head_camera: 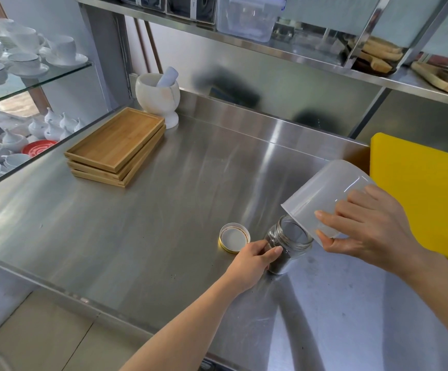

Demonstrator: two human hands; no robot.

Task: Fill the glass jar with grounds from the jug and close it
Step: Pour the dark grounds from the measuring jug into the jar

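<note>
While standing on steel counter (142, 215), glass jar (288, 243) gripped at side by left hand (252, 259), fingers wrapped round glass. Tipped over jar mouth: translucent jug (324, 195), clasped by right hand (365, 226), rim nearly touching. Dark grounds low inside jar. Lid (235, 237) upturned just left of jar.

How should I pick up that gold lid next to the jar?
Pinch the lid by its rim from straight above. It lies flat on the steel counter, inside facing up, so only the thin upturned edge gives fingers a hold.
</note>
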